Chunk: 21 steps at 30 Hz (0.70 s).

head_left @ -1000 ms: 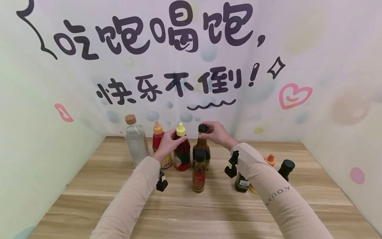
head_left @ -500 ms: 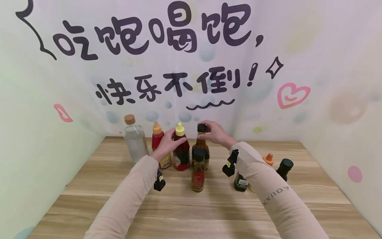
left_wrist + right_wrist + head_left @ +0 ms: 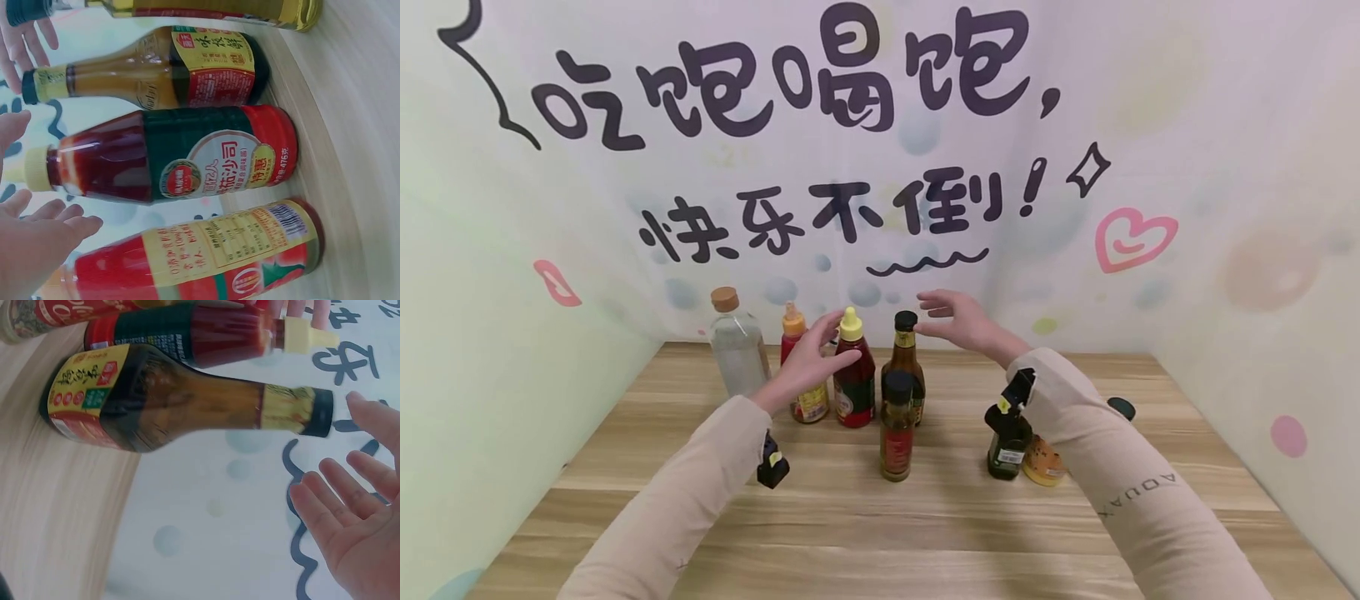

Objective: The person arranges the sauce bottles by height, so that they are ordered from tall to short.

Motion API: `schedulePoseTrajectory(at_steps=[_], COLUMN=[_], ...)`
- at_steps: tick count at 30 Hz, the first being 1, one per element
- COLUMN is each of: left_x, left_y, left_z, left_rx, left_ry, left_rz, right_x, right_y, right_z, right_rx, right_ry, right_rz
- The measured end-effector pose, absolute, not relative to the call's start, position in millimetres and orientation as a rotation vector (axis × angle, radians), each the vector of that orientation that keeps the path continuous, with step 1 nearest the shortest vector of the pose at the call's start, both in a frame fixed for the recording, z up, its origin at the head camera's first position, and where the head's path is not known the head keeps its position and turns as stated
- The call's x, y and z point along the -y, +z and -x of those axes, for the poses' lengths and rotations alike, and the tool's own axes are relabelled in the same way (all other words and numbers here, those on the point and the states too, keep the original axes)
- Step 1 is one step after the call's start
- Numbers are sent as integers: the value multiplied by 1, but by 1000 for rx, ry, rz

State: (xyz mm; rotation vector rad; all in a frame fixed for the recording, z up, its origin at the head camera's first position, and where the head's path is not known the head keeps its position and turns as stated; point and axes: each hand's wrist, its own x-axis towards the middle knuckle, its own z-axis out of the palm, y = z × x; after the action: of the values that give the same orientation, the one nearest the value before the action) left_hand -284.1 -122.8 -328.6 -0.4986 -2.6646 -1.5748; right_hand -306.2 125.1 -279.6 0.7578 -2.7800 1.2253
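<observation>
My left hand (image 3: pixel 805 360) is spread beside the yellow-capped tomato ketchup bottle (image 3: pixel 857 387). In the left wrist view its thumb and fingers stand apart around the cap, with nothing gripped. My right hand (image 3: pixel 962 321) is at the right of the black-capped soy sauce bottle (image 3: pixel 905 358). The right wrist view shows a gap between its loose fingers (image 3: pixel 312 509) and that cap. Both bottles stand upright, side by side. A red squeeze bottle (image 3: pixel 231 256) with an orange cap is to the left of the ketchup, partly behind my left hand.
A slim bottle (image 3: pixel 897 446) with a red label stands in front of the soy sauce. At the far left is a clear bottle (image 3: pixel 737 350) with a brown cap. A dark bottle (image 3: pixel 1007 454) and a yellowish bottle (image 3: pixel 1043 461) sit at the right, partly behind my right sleeve.
Both hands have let go of the caps. My right hand has drawn back up and to the right, my left hand slightly left. The ketchup and soy sauce bottles remain standing in place.
</observation>
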Motion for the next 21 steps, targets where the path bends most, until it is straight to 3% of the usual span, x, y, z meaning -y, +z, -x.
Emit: schedulePoseTrajectory(at_steps=[21], left_x=[117], left_y=[-301], left_z=[239], left_rx=[2557], left_ry=[-1483], left_rz=[672], right_x=[-205], right_y=[-251], right_z=[265], right_rx=[2758], right_ry=[1145], right_rz=[-772])
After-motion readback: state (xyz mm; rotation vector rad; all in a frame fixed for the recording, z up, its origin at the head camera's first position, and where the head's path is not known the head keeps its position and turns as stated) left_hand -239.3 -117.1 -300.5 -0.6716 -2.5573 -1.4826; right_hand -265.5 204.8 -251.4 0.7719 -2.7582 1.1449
